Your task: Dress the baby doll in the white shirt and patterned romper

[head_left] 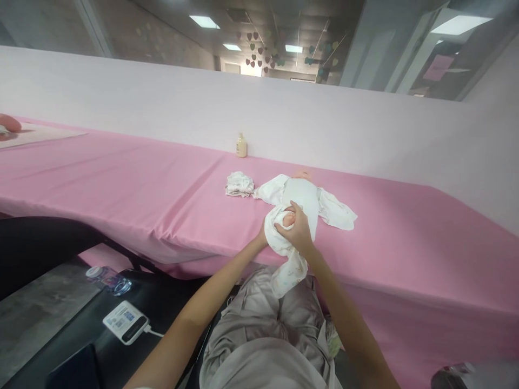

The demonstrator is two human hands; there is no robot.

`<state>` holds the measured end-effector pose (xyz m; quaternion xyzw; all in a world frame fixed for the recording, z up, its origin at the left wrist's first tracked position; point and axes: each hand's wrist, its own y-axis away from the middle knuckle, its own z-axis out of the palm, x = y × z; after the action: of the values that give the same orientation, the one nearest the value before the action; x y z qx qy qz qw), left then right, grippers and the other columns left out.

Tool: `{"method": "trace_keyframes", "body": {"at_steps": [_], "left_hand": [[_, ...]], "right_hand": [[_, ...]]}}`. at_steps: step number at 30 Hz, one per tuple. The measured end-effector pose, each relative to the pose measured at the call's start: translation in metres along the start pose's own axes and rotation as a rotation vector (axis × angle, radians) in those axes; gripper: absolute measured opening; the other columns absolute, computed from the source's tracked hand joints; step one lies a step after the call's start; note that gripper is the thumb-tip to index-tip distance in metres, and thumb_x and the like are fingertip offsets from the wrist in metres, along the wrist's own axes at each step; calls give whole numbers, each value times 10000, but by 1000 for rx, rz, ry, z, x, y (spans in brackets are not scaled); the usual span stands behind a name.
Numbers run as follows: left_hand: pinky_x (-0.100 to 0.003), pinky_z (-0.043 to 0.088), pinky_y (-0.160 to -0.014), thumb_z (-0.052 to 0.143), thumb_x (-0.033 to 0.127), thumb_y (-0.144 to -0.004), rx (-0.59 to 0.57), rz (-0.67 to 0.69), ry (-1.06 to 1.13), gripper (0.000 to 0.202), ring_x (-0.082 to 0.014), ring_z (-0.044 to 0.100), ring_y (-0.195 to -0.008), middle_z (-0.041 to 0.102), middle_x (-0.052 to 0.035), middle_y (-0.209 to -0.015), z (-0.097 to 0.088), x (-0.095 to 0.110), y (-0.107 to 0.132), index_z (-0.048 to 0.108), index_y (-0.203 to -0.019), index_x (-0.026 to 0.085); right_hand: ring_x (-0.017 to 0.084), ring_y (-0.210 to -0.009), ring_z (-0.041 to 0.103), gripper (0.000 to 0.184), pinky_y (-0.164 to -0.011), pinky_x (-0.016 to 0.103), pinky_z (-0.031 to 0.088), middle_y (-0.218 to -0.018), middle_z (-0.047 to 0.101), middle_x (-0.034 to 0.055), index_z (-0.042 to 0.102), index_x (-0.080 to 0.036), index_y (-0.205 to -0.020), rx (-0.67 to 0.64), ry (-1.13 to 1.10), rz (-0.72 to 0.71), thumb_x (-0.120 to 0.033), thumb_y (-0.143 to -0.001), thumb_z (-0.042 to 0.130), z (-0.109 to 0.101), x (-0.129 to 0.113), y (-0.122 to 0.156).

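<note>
A baby doll in a white top (300, 189) lies on its back on the pink-covered table, its sleeves spread to both sides. White printed baby trousers (277, 229) are bunched around the doll's foot (288, 219), and one trouser leg hangs over the table edge. My left hand (263, 236) grips the bunched cloth from the left, most of its fingers hidden behind it. From the right, my right hand (300, 231) is closed around the bare foot, thumb and forefinger on either side, touching the cloth rim.
A folded pile of baby clothes (240, 185) lies left of the doll. Behind it stands a pump bottle (241, 146) by the wall. Part of another doll (8, 124) shows at far left. A black chair seat holds a water bottle (109, 280), a white device (126, 322) and a phone (75, 371).
</note>
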<state>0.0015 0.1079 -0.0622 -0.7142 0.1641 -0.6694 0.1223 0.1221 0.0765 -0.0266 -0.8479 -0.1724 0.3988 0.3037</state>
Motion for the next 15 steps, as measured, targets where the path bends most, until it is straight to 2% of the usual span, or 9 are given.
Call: {"method": "trace_keyframes", "body": {"at_steps": [2, 4, 6, 8, 9, 11, 13, 15], "left_hand": [[-423, 424, -985, 691, 224, -629, -101, 43, 87, 415, -295, 547, -1105, 623, -118, -1145, -12, 3, -8, 594, -1027, 162], [-404, 465, -909, 707, 235, -595, -162, 19, 211, 511, -267, 590, -1024, 643, -104, -1094, -20, 9, -20, 566, -1082, 176], [-350, 499, -774, 686, 246, -606, -174, -89, 330, 583, -220, 631, -875, 668, -76, -990, -25, 13, -36, 521, -1161, 187], [-296, 481, -678, 643, 279, -646, -163, -211, 402, 554, -176, 626, -739, 669, -43, -849, -26, 14, -56, 522, -1176, 177], [-286, 469, -671, 619, 308, -672, -160, -249, 411, 505, -167, 618, -722, 660, -34, -811, -25, 13, -67, 546, -1152, 169], [-289, 453, -745, 597, 357, -707, -198, -262, 379, 398, -175, 610, -809, 658, -40, -841, -19, 8, -88, 615, -1048, 155], [-303, 422, -842, 616, 385, -715, -309, -251, 307, 319, -195, 588, -927, 660, -56, -923, -12, -1, -106, 657, -919, 143], [-314, 405, -874, 652, 397, -711, -454, -272, 249, 305, -199, 584, -948, 662, -63, -941, -7, -12, -119, 658, -870, 136]], "right_hand": [[266, -1070, 522, 787, -952, 436, 404, -1137, 551, 133, 341, -148, -1312, -12, -42, 50, -350, -641, 698, -2, 3, -1], [255, -1081, 521, 852, -935, 416, 422, -1157, 538, 122, 272, -170, -1354, -50, -90, 68, -366, -644, 702, -5, 7, -6], [246, -1076, 525, 922, -928, 411, 425, -1160, 534, 107, 210, -194, -1382, -116, -127, 52, -379, -633, 717, -7, 14, -14], [240, -1074, 522, 992, -944, 414, 411, -1162, 529, 97, 165, -202, -1400, -180, -151, 25, -381, -611, 740, -8, 24, -25], [242, -1080, 515, 1020, -955, 420, 400, -1166, 526, 94, 157, -205, -1405, -208, -152, 13, -383, -597, 754, -7, 29, -30], [259, -1104, 489, 1038, -974, 440, 375, -1179, 519, 94, 206, -214, -1397, -275, -113, -32, -391, -553, 784, -4, 40, -40], [291, -1145, 449, 1008, -992, 464, 345, -1212, 505, 107, 300, -214, -1366, -371, -34, -116, -389, -511, 804, 1, 50, -48], [318, -1199, 395, 952, -1015, 480, 310, -1260, 475, 122, 372, -208, -1337, -474, 40, -210, -376, -506, 804, 7, 58, -52]]}}
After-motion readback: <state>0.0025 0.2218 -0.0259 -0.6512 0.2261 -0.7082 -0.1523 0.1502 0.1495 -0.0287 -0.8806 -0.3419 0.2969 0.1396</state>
